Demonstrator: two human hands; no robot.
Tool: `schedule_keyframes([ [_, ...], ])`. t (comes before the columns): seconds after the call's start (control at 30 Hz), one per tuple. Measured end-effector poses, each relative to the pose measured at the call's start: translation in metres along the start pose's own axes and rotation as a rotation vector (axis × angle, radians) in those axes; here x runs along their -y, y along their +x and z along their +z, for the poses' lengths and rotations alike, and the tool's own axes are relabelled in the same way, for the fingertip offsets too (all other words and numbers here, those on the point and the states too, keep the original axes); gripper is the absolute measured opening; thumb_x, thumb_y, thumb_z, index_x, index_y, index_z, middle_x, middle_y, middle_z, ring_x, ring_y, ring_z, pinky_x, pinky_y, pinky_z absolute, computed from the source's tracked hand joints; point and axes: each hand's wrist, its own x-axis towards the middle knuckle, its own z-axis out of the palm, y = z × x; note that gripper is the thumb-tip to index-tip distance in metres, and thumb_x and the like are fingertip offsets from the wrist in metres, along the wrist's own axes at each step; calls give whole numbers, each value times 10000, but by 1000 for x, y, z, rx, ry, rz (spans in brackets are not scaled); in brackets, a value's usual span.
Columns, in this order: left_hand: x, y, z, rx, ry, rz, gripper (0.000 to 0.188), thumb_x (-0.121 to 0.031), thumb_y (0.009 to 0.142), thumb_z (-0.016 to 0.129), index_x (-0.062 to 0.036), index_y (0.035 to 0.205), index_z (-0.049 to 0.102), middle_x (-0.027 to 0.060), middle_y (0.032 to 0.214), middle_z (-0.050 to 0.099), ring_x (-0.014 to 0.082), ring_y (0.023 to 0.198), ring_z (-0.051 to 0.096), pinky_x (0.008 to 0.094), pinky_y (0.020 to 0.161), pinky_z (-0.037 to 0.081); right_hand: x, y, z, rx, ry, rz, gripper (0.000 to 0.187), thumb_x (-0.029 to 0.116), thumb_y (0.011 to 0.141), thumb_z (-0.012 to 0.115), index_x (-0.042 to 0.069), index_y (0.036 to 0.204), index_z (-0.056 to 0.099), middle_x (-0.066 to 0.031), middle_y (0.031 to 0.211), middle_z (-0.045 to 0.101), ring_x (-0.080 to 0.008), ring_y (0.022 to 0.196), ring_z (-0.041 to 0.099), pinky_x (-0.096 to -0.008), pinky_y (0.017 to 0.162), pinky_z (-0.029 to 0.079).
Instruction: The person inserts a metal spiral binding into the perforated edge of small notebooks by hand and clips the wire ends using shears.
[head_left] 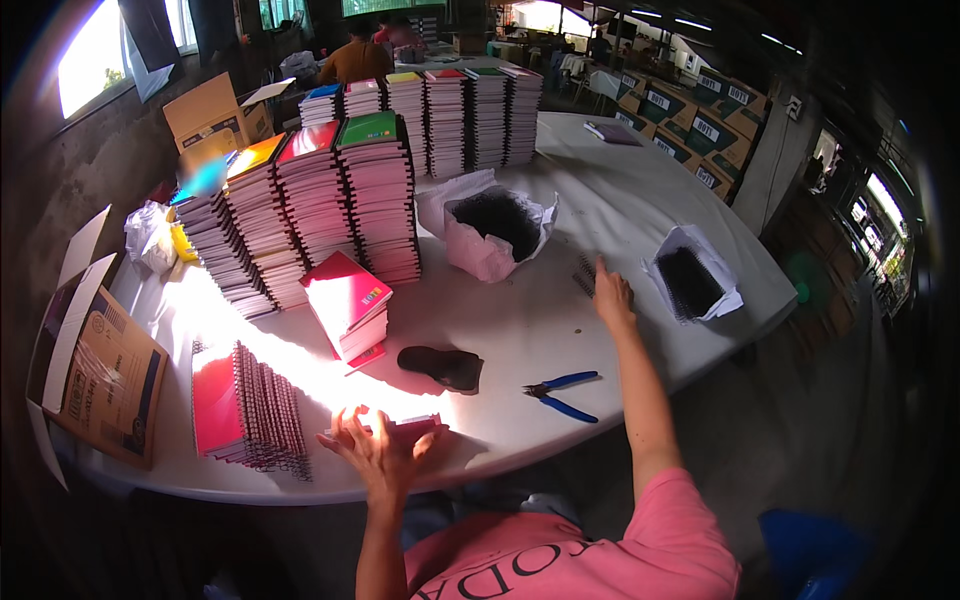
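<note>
The white worktop (pixel 520 340) curves round in front of the person, lit by a bright patch of sun at its left. Beyond its far right side stand piled cartons (pixel 690 130). Tall stacks (pixel 380 210) of notebooks with coloured covers fill the far left part of the worktop, in a front group and a back row. An open carton (pixel 110 380) sits at the left edge, its flaps raised.

Right of the stacks is a paper bag (pixel 470 258), its mouth open on a mass of black coils. A smaller bag (pixel 725 300), also with black coils inside, stands near the right edge. A spiral pile (pixel 240 405) with red covers lies at the near left, coils sticking out along its right side. Between it and the tall stacks, a red pile (pixel 348 305) sits a little askew.

The left hand (pixel 378 448) is spread over a pink notebook (pixel 415 428) lying near the front edge. The right hand (pixel 612 298) reaches out, forefinger extended, beside some loose coils (pixel 584 275) between the two bags; whether it pinches any, I cannot tell.

A dark pad (pixel 440 368) and blue-handled cutters (pixel 570 380) lie between the hands.
</note>
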Motion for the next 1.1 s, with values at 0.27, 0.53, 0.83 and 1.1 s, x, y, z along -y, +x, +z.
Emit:
schedule_keyframes([
  [0.27, -18, 11, 16, -121, -117, -88, 750, -684, 569, 701, -41, 932, 566, 215, 1089, 476, 413, 1118, 371, 643, 1015, 100, -14, -16, -24, -320, 100, -382, 493, -8, 816, 459, 99, 1296, 438, -210, 1112, 556, -355, 978, 577, -442, 864, 457],
  [0.53, -10, 8, 14, -224, -120, -67, 585, -569, 525, 768, -101, 811, 565, 81, 955, 522, 307, 989, 399, 498, 893, 279, 91, -153, -43, 385, 815, -872, 259, 143, 876, 594, 107, 1129, 635, -106, 902, 610, -194, 765, 568, -298, 701, 457],
  [0.83, -10, 7, 18, -156, -158, -50, 545, -547, 520, 755, -110, 813, 608, 36, 903, 549, 279, 983, 420, 529, 901, 276, 119, -179, 8, 263, 955, -933, 211, -1, 794, 649, 81, 984, 693, -87, 908, 627, -195, 793, 612, -291, 708, 481],
  [1.1, -8, 9, 24, -125, -105, -45, 613, -599, 537, 713, -143, 935, 615, 42, 954, 582, 262, 1020, 431, 599, 896, 252, 118, -175, 10, 586, 1060, -901, 179, 72, 861, 605, 75, 1028, 669, -55, 833, 620, -115, 722, 575, -252, 653, 457],
])
